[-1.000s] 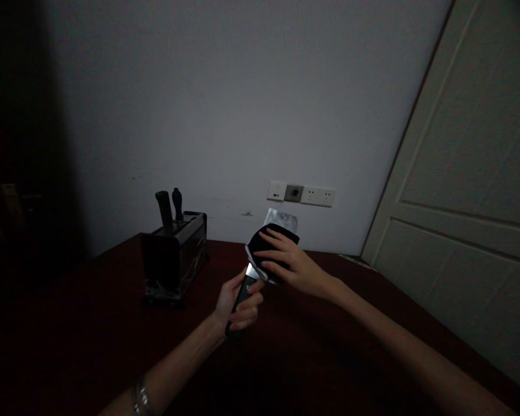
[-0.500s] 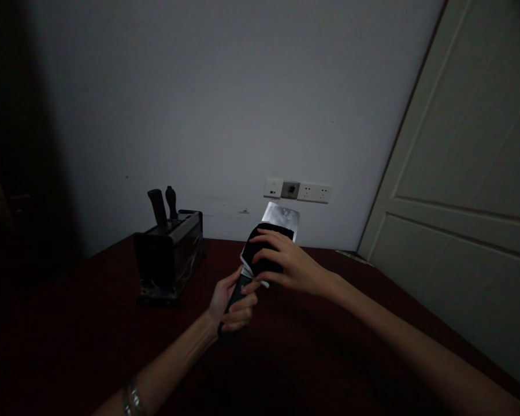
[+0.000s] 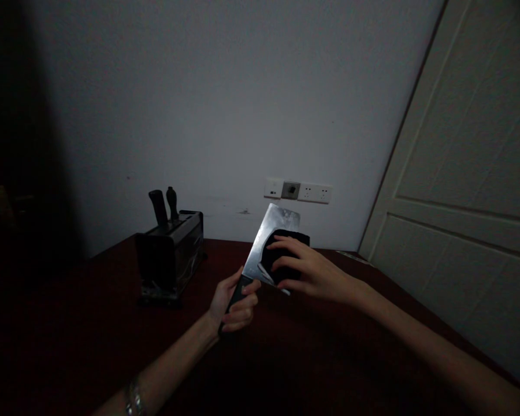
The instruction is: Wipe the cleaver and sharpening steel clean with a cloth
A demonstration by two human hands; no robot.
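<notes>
My left hand is wrapped round the black handle of a cleaver, whose broad shiny blade tilts up and to the right above the table. Against the right part of the blade lies a black cloth with a pale edge at its lower left. My right hand grips this cloth from the near side, fingers curved over it. The cloth hides part of the blade's right edge; my thumb on that hand is out of sight.
To the left a knife block with dark ends stands on the dark red table, two black handles rising from its top. Wall sockets sit behind the cleaver. A pale panelled door is on the right.
My right hand has moved the cloth to the right and slightly down across the blade, baring more metal near the handle. My left hand holds the cleaver almost still.
</notes>
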